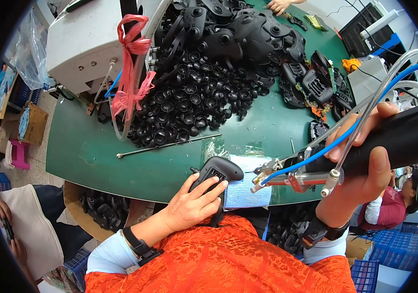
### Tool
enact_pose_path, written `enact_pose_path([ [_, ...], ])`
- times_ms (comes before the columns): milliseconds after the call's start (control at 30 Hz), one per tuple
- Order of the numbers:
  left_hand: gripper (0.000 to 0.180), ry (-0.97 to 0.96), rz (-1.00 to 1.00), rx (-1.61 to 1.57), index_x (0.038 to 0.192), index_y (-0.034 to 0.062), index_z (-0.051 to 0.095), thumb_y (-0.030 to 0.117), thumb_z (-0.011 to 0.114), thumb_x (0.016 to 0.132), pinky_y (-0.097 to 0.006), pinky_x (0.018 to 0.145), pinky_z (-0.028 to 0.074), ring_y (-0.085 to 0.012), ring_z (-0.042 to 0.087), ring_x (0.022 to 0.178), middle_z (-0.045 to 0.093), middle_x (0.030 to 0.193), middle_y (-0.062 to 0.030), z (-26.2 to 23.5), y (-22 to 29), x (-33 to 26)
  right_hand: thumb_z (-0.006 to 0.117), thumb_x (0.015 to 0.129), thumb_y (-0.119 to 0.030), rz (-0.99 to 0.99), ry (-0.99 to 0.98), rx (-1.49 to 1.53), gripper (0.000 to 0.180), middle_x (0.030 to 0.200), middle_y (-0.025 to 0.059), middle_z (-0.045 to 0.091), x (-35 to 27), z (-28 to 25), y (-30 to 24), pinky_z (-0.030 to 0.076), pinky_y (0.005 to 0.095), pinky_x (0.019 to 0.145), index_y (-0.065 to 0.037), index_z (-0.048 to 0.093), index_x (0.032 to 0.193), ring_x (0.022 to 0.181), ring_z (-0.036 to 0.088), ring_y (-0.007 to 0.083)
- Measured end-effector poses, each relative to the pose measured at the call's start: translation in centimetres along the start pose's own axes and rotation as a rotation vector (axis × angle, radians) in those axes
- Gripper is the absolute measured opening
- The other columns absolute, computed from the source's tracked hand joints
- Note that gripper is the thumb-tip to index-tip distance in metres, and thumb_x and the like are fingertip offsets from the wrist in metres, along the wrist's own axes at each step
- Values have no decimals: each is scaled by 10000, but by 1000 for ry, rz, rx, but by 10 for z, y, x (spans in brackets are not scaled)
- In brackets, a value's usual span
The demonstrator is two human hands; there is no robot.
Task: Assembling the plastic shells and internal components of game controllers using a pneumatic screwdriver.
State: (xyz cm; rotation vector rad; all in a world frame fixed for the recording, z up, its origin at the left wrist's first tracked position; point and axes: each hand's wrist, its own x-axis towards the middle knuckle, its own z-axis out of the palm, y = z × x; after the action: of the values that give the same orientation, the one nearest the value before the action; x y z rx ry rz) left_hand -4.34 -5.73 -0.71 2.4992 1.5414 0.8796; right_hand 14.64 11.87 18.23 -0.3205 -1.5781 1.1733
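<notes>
My left hand [189, 207] is closed round a black game controller [231, 168], its fingers lying across the side with the slotted recess. The controller is tilted over a light blue checked cloth [250, 195] at the table's near edge. My right hand [378, 168] grips the thick black body of a power screwdriver [409, 129] fed by blue and clear hoses. Its metal tip [260, 181] points left at the controller, with a small gap seeming to lie between them. A thin metal rod [170, 146] lies on the table beyond my left hand.
Black thumbstick caps [184, 102] and controller shells [248, 34] are heaped on the green table [91, 151]. Opened controllers with circuit boards [318, 83] lie to the right. A white machine [82, 49] stands far left. Boxes of controllers [104, 210] sit below. Another person's hand [279, 6] is at the far edge.
</notes>
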Motion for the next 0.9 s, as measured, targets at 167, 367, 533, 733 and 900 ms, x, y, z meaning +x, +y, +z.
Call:
enact_pose_path([
  [167, 56, -1, -13, -26, 857, 112, 629, 149, 656, 824, -512, 1119, 300, -240, 546, 1260, 595, 1371, -64, 2, 0, -2, 566, 908, -240, -26, 57, -3, 599, 824, 91, 480, 1, 18, 5, 508, 328, 519, 64, 358, 1380, 604, 555, 194],
  [367, 53, 17, -26, -44, 866, 107, 633, 142, 657, 834, -519, 1121, 305, -252, 547, 1259, 607, 1354, -74, 4, 1, -4, 584, 900, -222, -23, -14, -10, 595, 817, 91, 500, 2, 20, 8, 514, 324, 516, 55, 361, 1378, 597, 562, 195],
  [533, 52, 21, -30, -61, 858, 106, 626, 142, 656, 835, -521, 1119, 309, -254, 548, 1257, 612, 1346, -72, 4, 1, -2, 612, 876, -225, 28, 51, -62, 590, 814, 95, 506, 1, 26, 7, 527, 341, 520, 48, 375, 1342, 571, 564, 203],
  [733, 49, 43, -25, -47, 851, 108, 623, 134, 660, 834, -522, 1117, 310, -253, 554, 1249, 619, 1334, -71, 5, 2, -3, 611, 857, -204, 34, 42, -117, 577, 800, 101, 528, -4, 33, 8, 550, 357, 517, 43, 370, 1319, 558, 571, 205],
  [900, 52, 60, -34, -40, 851, 108, 622, 131, 664, 830, -524, 1105, 325, -255, 563, 1237, 626, 1321, -76, 7, 4, -4, 613, 851, -180, 15, 32, -159, 532, 760, 99, 534, -4, 39, 8, 568, 362, 524, 34, 376, 1276, 531, 575, 206],
])
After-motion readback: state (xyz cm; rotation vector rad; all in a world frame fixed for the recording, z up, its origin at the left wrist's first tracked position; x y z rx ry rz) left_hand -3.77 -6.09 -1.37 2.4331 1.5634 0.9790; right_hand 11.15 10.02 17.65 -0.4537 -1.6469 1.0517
